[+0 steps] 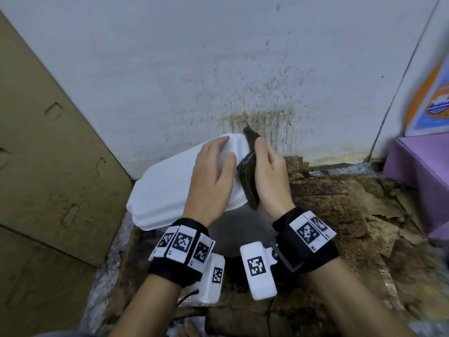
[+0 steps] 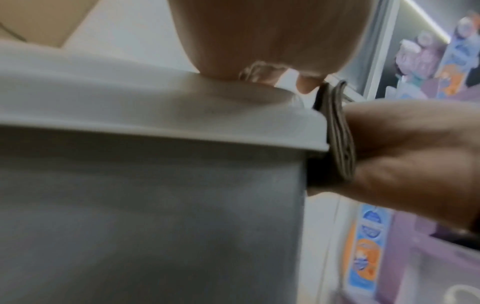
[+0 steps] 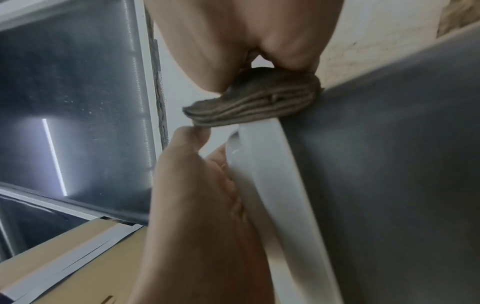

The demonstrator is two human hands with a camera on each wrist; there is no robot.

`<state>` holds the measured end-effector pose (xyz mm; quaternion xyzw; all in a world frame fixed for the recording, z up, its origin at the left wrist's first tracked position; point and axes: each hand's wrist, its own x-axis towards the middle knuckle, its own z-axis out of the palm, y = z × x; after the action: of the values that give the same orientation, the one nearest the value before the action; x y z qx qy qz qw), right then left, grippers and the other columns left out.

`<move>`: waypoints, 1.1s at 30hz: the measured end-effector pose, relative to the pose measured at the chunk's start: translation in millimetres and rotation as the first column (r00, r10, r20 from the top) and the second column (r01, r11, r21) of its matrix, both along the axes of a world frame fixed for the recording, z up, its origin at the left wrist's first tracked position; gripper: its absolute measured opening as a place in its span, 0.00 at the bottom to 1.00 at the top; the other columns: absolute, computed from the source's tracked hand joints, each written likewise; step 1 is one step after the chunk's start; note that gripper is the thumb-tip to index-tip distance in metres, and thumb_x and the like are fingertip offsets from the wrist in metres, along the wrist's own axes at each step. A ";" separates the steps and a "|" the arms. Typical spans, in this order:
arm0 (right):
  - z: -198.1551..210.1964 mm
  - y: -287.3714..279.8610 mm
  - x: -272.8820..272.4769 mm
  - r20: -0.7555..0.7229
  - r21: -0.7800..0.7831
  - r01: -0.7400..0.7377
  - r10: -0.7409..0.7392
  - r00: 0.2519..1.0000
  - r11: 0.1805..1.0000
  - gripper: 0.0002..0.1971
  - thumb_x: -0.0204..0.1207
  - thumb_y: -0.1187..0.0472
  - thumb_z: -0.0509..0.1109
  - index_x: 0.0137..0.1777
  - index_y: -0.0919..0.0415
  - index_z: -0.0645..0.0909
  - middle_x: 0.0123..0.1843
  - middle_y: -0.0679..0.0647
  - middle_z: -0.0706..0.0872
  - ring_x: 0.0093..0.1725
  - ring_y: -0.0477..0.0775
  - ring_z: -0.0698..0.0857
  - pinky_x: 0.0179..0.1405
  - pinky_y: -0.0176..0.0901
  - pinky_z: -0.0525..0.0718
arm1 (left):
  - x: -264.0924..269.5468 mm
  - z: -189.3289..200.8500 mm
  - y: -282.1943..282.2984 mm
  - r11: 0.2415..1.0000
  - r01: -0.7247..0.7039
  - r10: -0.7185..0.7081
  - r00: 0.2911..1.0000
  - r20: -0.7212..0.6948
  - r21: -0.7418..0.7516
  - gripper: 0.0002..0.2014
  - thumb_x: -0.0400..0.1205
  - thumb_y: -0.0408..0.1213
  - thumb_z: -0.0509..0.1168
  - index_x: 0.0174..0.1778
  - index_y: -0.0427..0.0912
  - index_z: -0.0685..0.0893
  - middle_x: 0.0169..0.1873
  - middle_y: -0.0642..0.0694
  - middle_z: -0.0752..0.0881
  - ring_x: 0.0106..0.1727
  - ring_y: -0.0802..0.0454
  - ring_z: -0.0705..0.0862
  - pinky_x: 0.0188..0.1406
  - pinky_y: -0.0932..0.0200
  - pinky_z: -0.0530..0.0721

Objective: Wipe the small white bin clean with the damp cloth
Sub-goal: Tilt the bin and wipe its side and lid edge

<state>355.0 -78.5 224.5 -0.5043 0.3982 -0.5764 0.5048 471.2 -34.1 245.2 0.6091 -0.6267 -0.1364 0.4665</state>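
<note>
Cardboard [image 1: 48,147] is leaning at nine o'clock. Just right of it, the white bin [image 1: 165,188] is sitting at centre against the stained wall [image 1: 218,69]. The left hand [image 1: 213,176] is lying on its lid with fingers spread flat. At one o'clock of that hand, the right hand [image 1: 269,176] is pinching a folded brown cloth [image 1: 247,181] against the lid's right edge. A purple box [image 1: 418,164] is standing at three o'clock.

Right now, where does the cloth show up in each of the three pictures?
Head: cloth at centre, upright, between the right hand and the bin lid.
Left wrist: cloth right of centre, against the lid's corner.
Right wrist: cloth upper centre, above the lid's edge.
Shared landmark: the lid.
</note>
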 end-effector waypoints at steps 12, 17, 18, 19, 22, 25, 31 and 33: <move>-26.2 -14.5 -82.7 -0.332 0.107 -0.014 0.049 0.942 0.994 0.37 0.74 0.27 0.65 0.82 0.38 0.67 0.78 0.46 0.75 0.76 0.48 0.75 0.76 0.58 0.75 | 27.1 -15.6 10.9 0.910 -0.414 0.411 0.908 0.084 0.016 0.15 0.85 0.39 0.62 0.67 0.44 0.81 0.66 0.44 0.77 0.70 0.43 0.73 0.72 0.46 0.71; -17.1 -8.6 -109.9 -0.385 0.132 0.000 0.051 0.921 0.991 0.23 0.74 0.34 0.73 0.66 0.37 0.76 0.63 0.39 0.82 0.64 0.44 0.81 0.67 0.49 0.79 | 47.8 -31.1 26.5 0.765 -0.575 0.589 0.807 0.047 0.292 0.34 0.83 0.55 0.65 0.81 0.43 0.63 0.76 0.33 0.65 0.76 0.34 0.62 0.75 0.33 0.66; -15.7 -7.5 -113.8 -0.396 0.140 -0.007 0.062 0.916 0.990 0.21 0.74 0.36 0.74 0.64 0.36 0.74 0.59 0.35 0.82 0.59 0.39 0.82 0.62 0.45 0.79 | 45.9 -34.7 29.4 0.762 -0.555 0.576 0.817 0.043 0.335 0.38 0.83 0.58 0.65 0.83 0.45 0.59 0.77 0.33 0.63 0.77 0.34 0.61 0.76 0.33 0.66; -14.4 -6.4 -116.7 -0.406 0.147 -0.014 0.073 0.911 0.989 0.20 0.75 0.38 0.75 0.63 0.36 0.73 0.55 0.31 0.81 0.55 0.35 0.82 0.57 0.41 0.79 | 42.6 -37.9 31.8 0.758 -0.524 0.553 0.832 0.043 0.388 0.41 0.82 0.62 0.64 0.85 0.47 0.55 0.78 0.33 0.60 0.78 0.33 0.59 0.76 0.33 0.66; -12.2 -5.5 -122.3 -0.411 0.180 -0.033 0.105 0.905 0.983 0.20 0.74 0.41 0.77 0.61 0.36 0.74 0.53 0.31 0.83 0.53 0.34 0.83 0.51 0.40 0.81 | 32.3 -46.7 35.3 0.738 -0.371 0.489 0.870 -0.067 0.564 0.48 0.78 0.73 0.61 0.87 0.58 0.44 0.83 0.36 0.53 0.80 0.29 0.63 0.76 0.34 0.68; -13.6 -10.0 -122.8 -0.464 0.216 -0.020 0.121 0.878 0.976 0.21 0.73 0.41 0.78 0.62 0.41 0.77 0.59 0.41 0.86 0.58 0.47 0.86 0.58 0.50 0.84 | 32.7 -52.6 33.4 0.754 -0.310 0.483 0.859 -0.170 0.579 0.50 0.76 0.75 0.61 0.87 0.62 0.41 0.84 0.33 0.59 0.81 0.31 0.65 0.77 0.32 0.69; -15.8 -0.7 -120.3 -0.498 0.258 0.029 0.107 0.860 0.966 0.42 0.66 0.29 0.76 0.75 0.50 0.71 0.73 0.51 0.80 0.68 0.57 0.81 0.67 0.62 0.81 | 40.8 -50.5 30.5 0.820 -0.300 0.453 0.861 -0.232 0.487 0.50 0.74 0.72 0.66 0.87 0.59 0.51 0.81 0.40 0.70 0.80 0.35 0.71 0.75 0.36 0.75; -24.6 12.5 -114.9 -0.517 0.291 0.114 0.056 0.854 0.950 0.58 0.56 0.18 0.71 0.82 0.48 0.63 0.80 0.54 0.73 0.77 0.62 0.74 0.71 0.68 0.78 | 44.0 -46.5 26.1 0.842 -0.283 0.420 0.879 -0.228 0.459 0.48 0.75 0.70 0.67 0.87 0.56 0.54 0.80 0.41 0.72 0.79 0.36 0.72 0.74 0.39 0.75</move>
<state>240.1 -66.0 199.8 -0.5489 0.6128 -0.3566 0.4427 515.2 -8.0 198.6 0.7688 -0.3755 -0.2730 0.4397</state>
